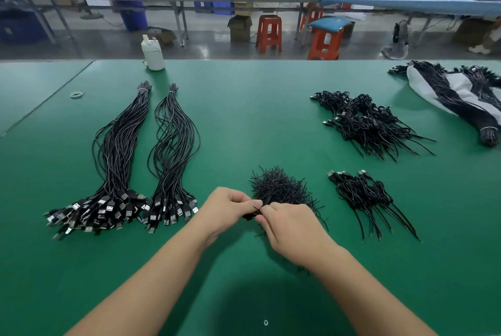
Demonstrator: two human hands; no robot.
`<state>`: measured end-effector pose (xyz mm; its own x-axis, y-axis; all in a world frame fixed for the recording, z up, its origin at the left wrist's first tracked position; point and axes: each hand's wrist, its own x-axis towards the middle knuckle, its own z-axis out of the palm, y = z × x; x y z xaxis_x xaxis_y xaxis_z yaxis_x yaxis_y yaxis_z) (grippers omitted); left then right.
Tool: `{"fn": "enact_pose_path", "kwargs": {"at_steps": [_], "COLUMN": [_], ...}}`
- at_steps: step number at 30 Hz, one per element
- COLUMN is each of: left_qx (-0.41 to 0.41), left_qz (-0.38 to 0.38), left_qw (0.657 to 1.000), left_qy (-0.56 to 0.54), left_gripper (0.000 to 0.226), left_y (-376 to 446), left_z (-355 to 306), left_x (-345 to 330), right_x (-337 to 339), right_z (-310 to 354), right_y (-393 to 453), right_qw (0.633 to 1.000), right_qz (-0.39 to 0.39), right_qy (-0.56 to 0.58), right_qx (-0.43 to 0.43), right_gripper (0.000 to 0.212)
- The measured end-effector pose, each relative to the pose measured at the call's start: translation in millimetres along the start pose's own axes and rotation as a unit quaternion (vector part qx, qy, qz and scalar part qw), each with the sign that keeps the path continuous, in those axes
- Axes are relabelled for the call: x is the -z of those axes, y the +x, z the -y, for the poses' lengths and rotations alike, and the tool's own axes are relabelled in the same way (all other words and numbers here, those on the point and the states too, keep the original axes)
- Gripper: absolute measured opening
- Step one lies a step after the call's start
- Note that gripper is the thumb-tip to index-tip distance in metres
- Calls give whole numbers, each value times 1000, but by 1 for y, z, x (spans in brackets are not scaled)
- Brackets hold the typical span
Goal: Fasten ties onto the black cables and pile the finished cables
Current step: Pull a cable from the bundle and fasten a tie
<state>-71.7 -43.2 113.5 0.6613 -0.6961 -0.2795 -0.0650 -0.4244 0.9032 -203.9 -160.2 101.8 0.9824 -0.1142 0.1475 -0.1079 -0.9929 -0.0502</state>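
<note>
My left hand (226,206) and my right hand (291,230) meet at the table's middle, both pinching a coiled black cable (250,217) with a tie; most of it is hidden by my fingers. Just behind them lies a heap of black ties (279,186). Two long bundles of loose black USB cables (116,162) (170,159) lie to the left, plugs toward me. A small pile of tied cables (366,197) sits to the right, with a bigger pile (368,124) behind it.
The green table (244,107) carries a white bottle (153,53) at its far edge, rubber bands (77,94) at the far left, and a white bag with more cable bundles (461,97) at the far right. Stools and benches stand beyond.
</note>
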Motion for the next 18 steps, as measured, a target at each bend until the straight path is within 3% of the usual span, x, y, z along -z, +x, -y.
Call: {"fn": "enact_pose_path", "kwargs": {"at_steps": [5,10,15,18], "left_qx": [-26,-40,-49,-72], "left_qz": [21,66,46,46], "left_qw": [996,987,980,960], "left_qy": [85,141,186,267], "left_gripper": [41,10,11,11], "left_y": [2,3,2,1], "left_z": [-3,-5,-5,-6], "left_x": [6,11,5,3], "right_x": [1,1,-3,-4], "right_z": [-1,-1,-5,-7], "right_y": [0,1,3,4], "right_qw": [999,1000,999,998], "right_qz": [-24,12,13,33], "right_qy": [-36,-18,-26,-42], "right_qx": [18,19,35,46], "right_gripper": [30,38,35,37]}}
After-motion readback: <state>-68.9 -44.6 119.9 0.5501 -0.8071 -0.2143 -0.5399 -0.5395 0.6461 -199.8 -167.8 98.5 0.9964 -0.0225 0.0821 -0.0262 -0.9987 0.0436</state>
